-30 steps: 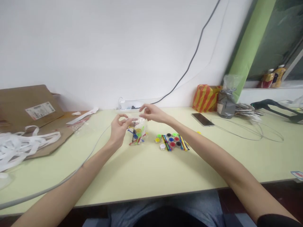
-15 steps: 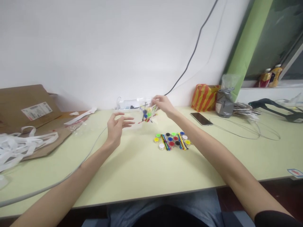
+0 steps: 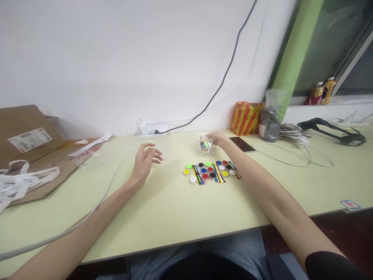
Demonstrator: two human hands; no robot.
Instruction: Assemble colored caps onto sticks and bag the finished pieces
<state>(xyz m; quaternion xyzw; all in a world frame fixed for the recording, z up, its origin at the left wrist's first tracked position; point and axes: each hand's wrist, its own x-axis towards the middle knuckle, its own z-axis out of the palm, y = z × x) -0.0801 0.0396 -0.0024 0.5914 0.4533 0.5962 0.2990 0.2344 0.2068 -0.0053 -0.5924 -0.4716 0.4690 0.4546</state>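
My right hand reaches far across the pale yellow table and pinches a small clear plastic bag of coloured sticks and small parts, held low near the table's back. My left hand hovers open just above the table, fingers loosely curled and apart, holding nothing. Between and in front of the hands lies a cluster of small round coloured caps and coloured sticks.
A black phone lies right of the bag. A striped orange bag, a grey pouch and cables sit at back right. A white power strip is by the wall. Cardboard and white strips lie left. A grey cable crosses the table.
My left hand let go of the clear bag and opened. My right hand carried the bag up, then right and down toward the phone. The view shifted slightly right.
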